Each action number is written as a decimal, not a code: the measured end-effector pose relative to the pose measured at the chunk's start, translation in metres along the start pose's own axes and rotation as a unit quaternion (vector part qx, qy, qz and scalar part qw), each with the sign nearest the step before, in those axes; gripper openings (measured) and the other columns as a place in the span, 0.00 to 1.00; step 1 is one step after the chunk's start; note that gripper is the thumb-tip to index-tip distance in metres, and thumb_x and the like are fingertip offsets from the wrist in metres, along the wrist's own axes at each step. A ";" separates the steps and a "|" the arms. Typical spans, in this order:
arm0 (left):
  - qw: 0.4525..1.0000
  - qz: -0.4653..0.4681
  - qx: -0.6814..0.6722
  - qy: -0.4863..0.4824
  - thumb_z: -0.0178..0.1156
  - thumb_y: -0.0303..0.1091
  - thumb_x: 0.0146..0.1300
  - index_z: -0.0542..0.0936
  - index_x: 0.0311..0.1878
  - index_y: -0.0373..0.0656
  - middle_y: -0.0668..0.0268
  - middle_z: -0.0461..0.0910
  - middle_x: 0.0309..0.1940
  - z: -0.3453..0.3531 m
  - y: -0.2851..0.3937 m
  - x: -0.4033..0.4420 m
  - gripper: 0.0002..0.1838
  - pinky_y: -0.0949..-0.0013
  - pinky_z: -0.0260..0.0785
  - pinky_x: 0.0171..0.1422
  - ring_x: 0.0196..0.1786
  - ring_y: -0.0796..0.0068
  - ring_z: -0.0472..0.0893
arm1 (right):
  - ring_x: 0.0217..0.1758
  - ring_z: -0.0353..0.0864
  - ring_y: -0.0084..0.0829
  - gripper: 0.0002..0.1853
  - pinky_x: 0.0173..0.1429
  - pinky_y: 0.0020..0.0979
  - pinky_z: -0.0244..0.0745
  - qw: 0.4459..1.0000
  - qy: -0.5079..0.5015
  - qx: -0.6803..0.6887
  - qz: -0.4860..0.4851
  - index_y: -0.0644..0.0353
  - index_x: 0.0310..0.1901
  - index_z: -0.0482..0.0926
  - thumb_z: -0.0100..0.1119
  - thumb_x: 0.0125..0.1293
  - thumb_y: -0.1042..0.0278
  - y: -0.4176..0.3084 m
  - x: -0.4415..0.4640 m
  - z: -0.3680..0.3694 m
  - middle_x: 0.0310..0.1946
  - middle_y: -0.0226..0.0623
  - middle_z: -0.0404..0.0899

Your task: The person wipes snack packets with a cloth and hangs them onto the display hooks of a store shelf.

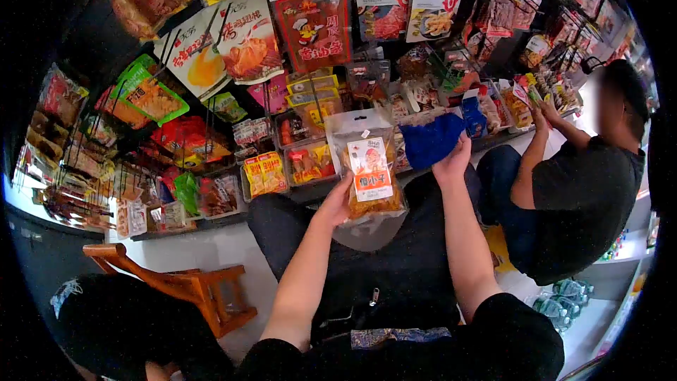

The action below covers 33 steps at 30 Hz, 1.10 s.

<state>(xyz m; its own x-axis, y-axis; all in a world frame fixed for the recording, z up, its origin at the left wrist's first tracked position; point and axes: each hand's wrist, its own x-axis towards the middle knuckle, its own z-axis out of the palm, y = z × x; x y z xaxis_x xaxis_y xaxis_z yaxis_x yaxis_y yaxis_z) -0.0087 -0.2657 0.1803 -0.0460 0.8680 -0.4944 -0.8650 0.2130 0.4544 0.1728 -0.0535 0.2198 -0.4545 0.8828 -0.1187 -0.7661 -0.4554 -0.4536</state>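
Note:
My left hand grips the lower left side of a clear snack bag with a white and orange label and brown food inside. The bag is upright in front of my knees, its top hanging hole showing. My right hand is closed on a dark blue cloth, which is bunched just right of the bag. Behind both, bins of small packets stand on the low shelf, among them yellow packets and red-brown packets.
Large snack bags, including a red one, hang from hooks above. At right a person in a dark shirt squats, handling packets. A wooden chair stands at lower left beside another person in black. Bottles are at lower right.

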 end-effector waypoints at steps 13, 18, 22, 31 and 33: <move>0.987 0.116 0.098 -0.059 0.48 0.50 0.68 0.65 0.67 0.48 0.64 0.69 0.63 0.004 -0.011 -0.033 0.27 0.56 0.66 0.65 0.63 0.65 0.71 | 0.72 0.50 0.49 0.32 0.69 0.64 0.39 0.407 -0.236 -0.830 -0.299 0.46 0.64 0.67 0.57 0.57 0.48 0.072 -0.130 0.079 0.69 0.42 0.56; 0.993 0.098 0.018 -0.062 0.44 0.50 0.70 0.63 0.68 0.48 0.62 0.67 0.64 0.000 -0.008 -0.038 0.27 0.55 0.66 0.65 0.64 0.63 0.70 | 0.72 0.48 0.57 0.32 0.70 0.63 0.39 0.423 -0.252 -0.816 -0.302 0.54 0.63 0.67 0.60 0.56 0.55 0.092 -0.144 0.072 0.69 0.50 0.54; 0.985 0.085 -0.034 -0.146 0.41 0.51 0.71 0.61 0.69 0.49 0.60 0.65 0.65 -0.003 -0.004 -0.031 0.27 0.55 0.67 0.64 0.64 0.62 0.71 | 0.72 0.49 0.56 0.32 0.70 0.63 0.38 0.395 -0.287 -0.813 -0.317 0.53 0.62 0.68 0.60 0.54 0.55 0.101 -0.154 0.062 0.68 0.49 0.56; 0.986 0.138 0.047 -0.077 0.44 0.57 0.68 0.63 0.67 0.46 0.61 0.67 0.64 0.011 -0.005 -0.040 0.32 0.53 0.61 0.68 0.65 0.61 0.68 | 0.72 0.50 0.55 0.37 0.71 0.54 0.48 0.484 -0.227 -0.799 -0.276 0.58 0.66 0.61 0.58 0.56 0.54 0.080 -0.107 0.087 0.70 0.50 0.52; 0.983 0.156 0.045 -0.084 0.42 0.62 0.67 0.62 0.68 0.47 0.61 0.66 0.64 0.010 -0.005 -0.042 0.35 0.52 0.60 0.68 0.65 0.60 0.68 | 0.71 0.49 0.59 0.38 0.71 0.54 0.48 0.494 -0.239 -0.788 -0.279 0.59 0.66 0.60 0.59 0.55 0.54 0.087 -0.112 0.076 0.70 0.52 0.51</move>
<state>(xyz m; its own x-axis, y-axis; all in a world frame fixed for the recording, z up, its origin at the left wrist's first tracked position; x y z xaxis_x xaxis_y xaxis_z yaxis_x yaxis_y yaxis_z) 0.0022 -0.2986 0.2063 -0.2130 0.9576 -0.1940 -0.7733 -0.0439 0.6325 0.1227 -0.2003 0.2607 -0.7167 0.5206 0.4641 0.3013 0.8313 -0.4671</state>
